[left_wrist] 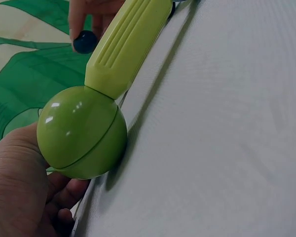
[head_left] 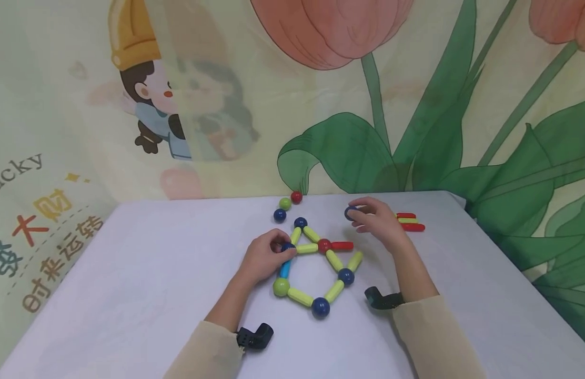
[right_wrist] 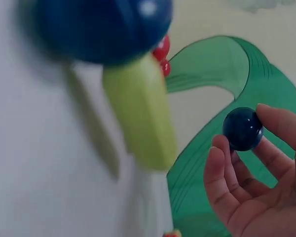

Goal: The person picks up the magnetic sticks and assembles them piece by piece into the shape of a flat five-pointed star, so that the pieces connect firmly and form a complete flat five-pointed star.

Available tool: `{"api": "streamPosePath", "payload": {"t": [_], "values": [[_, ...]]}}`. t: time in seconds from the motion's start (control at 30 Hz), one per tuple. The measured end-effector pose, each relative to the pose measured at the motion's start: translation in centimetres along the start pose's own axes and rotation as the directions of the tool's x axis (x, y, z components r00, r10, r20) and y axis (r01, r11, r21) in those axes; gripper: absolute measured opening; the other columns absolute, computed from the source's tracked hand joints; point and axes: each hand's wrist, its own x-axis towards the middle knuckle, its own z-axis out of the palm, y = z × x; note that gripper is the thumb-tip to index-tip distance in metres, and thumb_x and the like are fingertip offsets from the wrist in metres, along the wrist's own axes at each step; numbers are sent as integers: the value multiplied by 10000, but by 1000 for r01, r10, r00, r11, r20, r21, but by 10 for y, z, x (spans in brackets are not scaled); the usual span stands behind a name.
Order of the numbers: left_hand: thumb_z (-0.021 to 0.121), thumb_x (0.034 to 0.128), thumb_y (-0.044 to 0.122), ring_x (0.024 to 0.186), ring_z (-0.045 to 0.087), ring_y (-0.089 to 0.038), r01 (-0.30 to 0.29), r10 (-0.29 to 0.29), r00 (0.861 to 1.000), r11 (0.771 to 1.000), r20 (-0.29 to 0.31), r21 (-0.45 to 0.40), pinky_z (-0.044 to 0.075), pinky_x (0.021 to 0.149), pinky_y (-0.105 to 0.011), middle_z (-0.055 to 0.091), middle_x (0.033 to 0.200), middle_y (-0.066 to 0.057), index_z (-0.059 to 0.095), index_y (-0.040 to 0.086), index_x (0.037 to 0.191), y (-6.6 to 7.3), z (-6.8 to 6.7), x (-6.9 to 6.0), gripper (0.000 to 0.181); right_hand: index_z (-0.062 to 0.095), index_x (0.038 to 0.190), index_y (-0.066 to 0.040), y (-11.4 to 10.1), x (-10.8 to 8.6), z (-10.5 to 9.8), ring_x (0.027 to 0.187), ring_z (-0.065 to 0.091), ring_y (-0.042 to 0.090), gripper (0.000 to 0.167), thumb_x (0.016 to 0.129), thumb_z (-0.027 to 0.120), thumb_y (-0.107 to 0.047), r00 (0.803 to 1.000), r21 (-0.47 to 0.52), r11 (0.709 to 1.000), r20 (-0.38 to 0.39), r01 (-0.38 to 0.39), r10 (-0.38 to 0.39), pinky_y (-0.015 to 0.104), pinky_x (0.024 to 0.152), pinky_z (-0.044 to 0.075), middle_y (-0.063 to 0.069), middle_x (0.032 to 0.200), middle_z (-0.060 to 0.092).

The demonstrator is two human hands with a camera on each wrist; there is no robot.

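Right hand (head_left: 375, 220) pinches, left hand (head_left: 263, 257) steadies

Closed to its width, the right grip holds a glossy dark-blue ball (right_wrist: 242, 129) clear of the white-covered table (head_left: 131, 279), apparently leaving much of its surface exposed. The left grips a dark-blue corner ball (head_left: 288, 246) in the frame of coloured, plastic-looking sticks and balls (head_left: 335, 260), presumably against shifting. Three loose balls (head_left: 285, 203) lie beyond the frame.
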Motion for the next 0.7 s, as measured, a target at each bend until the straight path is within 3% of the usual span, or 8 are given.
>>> {"api": "streamPosePath", "payload": {"t": [0.17,0.37,0.47,0.7], "values": [[786,906,290,879,555,-167,-2,2,1000,1000,1,-1,463,788,-308,671,970,9,698,176,1106,-2,0,1,247,536,1461,-109,24,-7,-16,1159,662,339,531,1013,638,-376,997,28,998,38,-62,60,374,969,576,201,1417,564],[788,904,293,876,554,-168,-4,4,1000,1000,9,-8,461,795,-315,664,958,13,700,172,1105,-4,1,-1,250,604,1387,-120,55,-12,-26,1103,614,265,489,968,706,-352,981,20,995,167,-100,95,306,873,574,155,1377,556],[787,905,299,879,558,-168,-3,4,1000,1000,9,-10,464,799,-316,663,960,14,699,174,1107,-5,2,-1,253,620,1367,-124,62,-14,-29,1108,591,277,493,926,756,-294,974,-1,998,218,-69,67,314,850,558,161,1388,540],[784,908,294,868,554,-160,-15,15,1000,1000,2,-11,460,786,-312,657,943,20,700,178,1105,-6,1,2,243,641,1314,-99,63,-15,-32,1236,515,309,502,864,815,-235,966,-11,1000,259,-12,14,335,871,557,171,1408,540]]}}
